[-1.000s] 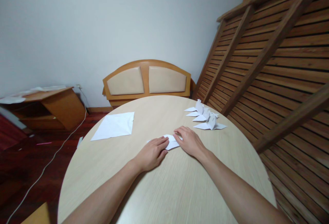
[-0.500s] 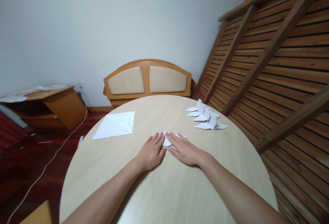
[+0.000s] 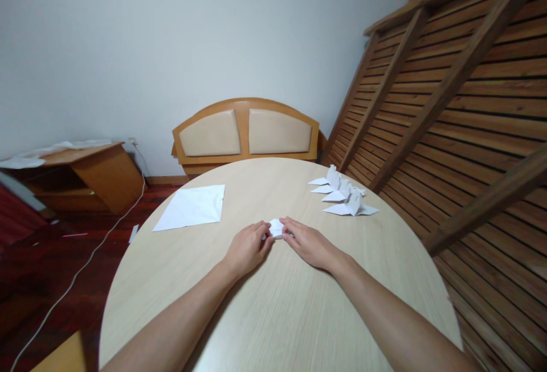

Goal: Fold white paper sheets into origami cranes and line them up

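A small folded white paper (image 3: 276, 228) is at the middle of the round table, between my two hands. My left hand (image 3: 250, 246) grips its left side with curled fingers and thumb. On the right side my right hand (image 3: 308, 242) pinches it in the same way. The paper's ends are partly hidden under the fingers. Several white paper cranes (image 3: 352, 203) stand in a row at the table's right side, beyond my right hand. Flat white paper sheets (image 3: 190, 207) lie at the far left of the table.
The round wooden table (image 3: 273, 315) has its curved edge all round. A slatted wooden panel (image 3: 453, 110) leans close on the right. Behind stands a headboard (image 3: 244, 133). At left are a low wooden cabinet (image 3: 106, 181) and a white cable (image 3: 89, 261) on the floor.
Both hands, flat on the folded paper before, now have curled fingers gripping its two sides. More of the paper's middle shows. The cranes and sheets have stayed put.
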`<state>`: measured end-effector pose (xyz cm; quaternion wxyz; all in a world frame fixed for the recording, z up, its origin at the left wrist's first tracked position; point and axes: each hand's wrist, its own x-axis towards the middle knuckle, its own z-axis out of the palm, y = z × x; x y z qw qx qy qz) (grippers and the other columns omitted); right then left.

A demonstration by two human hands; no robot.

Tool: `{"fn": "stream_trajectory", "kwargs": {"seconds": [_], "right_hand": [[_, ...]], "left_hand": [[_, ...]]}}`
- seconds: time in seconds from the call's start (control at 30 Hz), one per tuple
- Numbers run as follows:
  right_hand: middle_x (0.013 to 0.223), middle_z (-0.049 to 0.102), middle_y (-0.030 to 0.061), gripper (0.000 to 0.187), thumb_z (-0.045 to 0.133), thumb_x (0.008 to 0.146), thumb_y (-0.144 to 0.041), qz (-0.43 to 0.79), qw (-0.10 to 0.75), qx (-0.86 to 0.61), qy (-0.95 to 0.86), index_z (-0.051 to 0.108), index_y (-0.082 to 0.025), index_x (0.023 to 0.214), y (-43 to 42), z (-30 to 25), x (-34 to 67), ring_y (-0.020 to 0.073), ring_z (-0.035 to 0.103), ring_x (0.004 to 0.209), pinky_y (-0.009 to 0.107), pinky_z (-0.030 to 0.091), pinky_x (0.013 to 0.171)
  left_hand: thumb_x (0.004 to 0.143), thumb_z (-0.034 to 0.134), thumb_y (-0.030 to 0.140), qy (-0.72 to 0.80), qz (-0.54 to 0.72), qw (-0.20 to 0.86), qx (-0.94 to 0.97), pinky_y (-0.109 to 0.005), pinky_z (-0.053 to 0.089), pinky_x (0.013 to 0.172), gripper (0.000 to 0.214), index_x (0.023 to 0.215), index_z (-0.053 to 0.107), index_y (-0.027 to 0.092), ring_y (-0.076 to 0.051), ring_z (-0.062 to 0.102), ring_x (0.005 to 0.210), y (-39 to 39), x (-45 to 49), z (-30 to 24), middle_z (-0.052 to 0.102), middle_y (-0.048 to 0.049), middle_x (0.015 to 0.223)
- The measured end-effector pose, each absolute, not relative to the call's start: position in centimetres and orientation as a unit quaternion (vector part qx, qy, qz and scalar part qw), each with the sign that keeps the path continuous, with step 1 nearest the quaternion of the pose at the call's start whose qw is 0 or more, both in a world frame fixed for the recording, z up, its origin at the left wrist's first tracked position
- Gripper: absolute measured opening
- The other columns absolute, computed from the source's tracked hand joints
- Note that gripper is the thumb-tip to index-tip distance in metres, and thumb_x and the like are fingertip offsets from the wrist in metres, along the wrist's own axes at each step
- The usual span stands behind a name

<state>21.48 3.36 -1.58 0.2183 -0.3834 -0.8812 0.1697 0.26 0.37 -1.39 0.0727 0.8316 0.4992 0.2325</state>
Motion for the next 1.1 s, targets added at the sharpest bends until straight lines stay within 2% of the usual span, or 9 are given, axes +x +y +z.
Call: {"fn": "stream_trajectory", "kwargs": {"seconds": [0.17, 0.37, 0.47, 0.53, 0.63, 0.73, 0.97, 1.03, 1.1], "right_hand": [[0.13, 0.061, 0.0131, 0.021, 0.044, 0.1, -0.025, 0.143, 0.253, -0.392, -0.872, 0.064, -0.018, 0.104, 3.6, -1.6, 21.2, 0.0239, 0.051, 0.129, 0.042, 0.04, 0.11], [0.111, 0.065, 0.0079, 0.011, 0.051, 0.095, -0.016, 0.129, 0.27, -0.395, -0.869, 0.061, -0.02, 0.097, 3.7, -1.4, 21.1, 0.0209, 0.059, 0.112, 0.037, 0.047, 0.098], [0.114, 0.066, 0.0081, 0.018, 0.048, 0.095, -0.014, 0.116, 0.253, -0.393, -0.876, 0.063, -0.02, 0.104, 3.3, -1.2, 20.9, 0.0209, 0.058, 0.116, 0.037, 0.045, 0.101], [0.131, 0.062, 0.0095, 0.027, 0.046, 0.097, -0.017, 0.112, 0.229, -0.381, -0.889, 0.061, -0.019, 0.119, 2.7, -1.0, 20.5, 0.0224, 0.05, 0.13, 0.041, 0.037, 0.111], [0.157, 0.038, 0.0091, 0.05, 0.045, 0.1, -0.04, 0.136, 0.162, -0.347, -0.914, 0.043, -0.019, 0.146, 1.6, -1.0, 20.1, 0.0253, 0.027, 0.148, 0.047, 0.019, 0.121], [0.162, 0.024, 0.0096, 0.072, 0.037, 0.098, -0.059, 0.166, 0.109, -0.347, -0.916, 0.026, -0.017, 0.155, 1.2, -1.1, 20.1, 0.0267, 0.014, 0.151, 0.048, 0.011, 0.123], [0.163, 0.02, 0.0091, 0.08, 0.037, 0.094, -0.067, 0.177, 0.095, -0.373, -0.906, 0.023, -0.02, 0.157, 1.7, -1.0, 20.7, 0.0287, 0.011, 0.151, 0.05, 0.009, 0.122], [0.163, 0.023, 0.0081, 0.077, 0.038, 0.094, -0.065, 0.175, 0.097, -0.381, -0.902, 0.023, -0.022, 0.157, 1.8, -0.9, 20.8, 0.03, 0.012, 0.151, 0.052, 0.012, 0.121], [0.163, 0.022, 0.0077, 0.078, 0.038, 0.094, -0.065, 0.177, 0.093, -0.392, -0.898, 0.02, -0.023, 0.157, 1.8, -0.8, 20.9, 0.0308, 0.012, 0.151, 0.053, 0.013, 0.12]], "left_hand": [[0.095, 0.049, 0.024, 0.514, 0.255, 0.07, 0.816, -0.036, 0.048, 0.095, 0.012, 0.091, 0.059, 0.02, -0.023, 0.061, 0.109, 0.9, 0.1, -1.9, 0.068, -0.0085, 0.117], [0.092, 0.052, 0.022, 0.527, 0.257, 0.046, 0.809, -0.037, 0.048, 0.093, 0.009, 0.088, 0.059, 0.02, -0.024, 0.058, 0.105, 1.3, 0.1, -2.1, 0.068, -0.0073, 0.107], [0.091, 0.053, 0.022, 0.539, 0.248, 0.031, 0.804, -0.037, 0.048, 0.089, 0.007, 0.09, 0.059, 0.02, -0.024, 0.058, 0.1, 1.4, 0.2, -2.0, 0.068, -0.0069, 0.101], [0.092, 0.053, 0.022, 0.546, 0.242, 0.019, 0.802, -0.036, 0.048, 0.087, 0.007, 0.09, 0.059, 0.02, -0.024, 0.058, 0.097, 1.4, 0.2, -2.0, 0.067, -0.0068, 0.098], [0.092, 0.052, 0.022, 0.554, 0.237, 0.005, 0.798, -0.036, 0.048, 0.086, 0.008, 0.091, 0.06, 0.02, -0.024, 0.058, 0.096, 1.4, 0.0, -2.0, 0.067, -0.0069, 0.097], [0.093, 0.051, 0.02, 0.562, 0.233, -0.003, 0.793, -0.037, 0.049, 0.086, 0.01, 0.094, 0.061, 0.019, -0.024, 0.059, 0.096, 1.5, -0.2, -2.1, 0.068, -0.0077, 0.097], [0.088, 0.05, 0.01, 0.483, 0.247, -0.006, 0.84, -0.04, 0.045, 0.103, 0.035, 0.119, 0.06, 0.019, -0.023, 0.057, 0.12, 0.7, 0.0, -1.4, 0.061, -0.01, 0.132], [0.094, 0.044, 0.016, 0.434, 0.217, 0.022, 0.874, -0.039, 0.04, 0.111, 0.041, 0.134, 0.052, 0.02, -0.021, 0.051, 0.131, 0.2, 0.5, -1.4, 0.056, -0.0087, 0.142], [0.1, 0.036, 0.023, 0.428, 0.173, 0.034, 0.886, -0.043, 0.033, 0.116, 0.047, 0.146, 0.039, 0.018, -0.021, 0.039, 0.142, -0.2, 0.8, -1.6, 0.041, -0.0101, 0.154]]}}
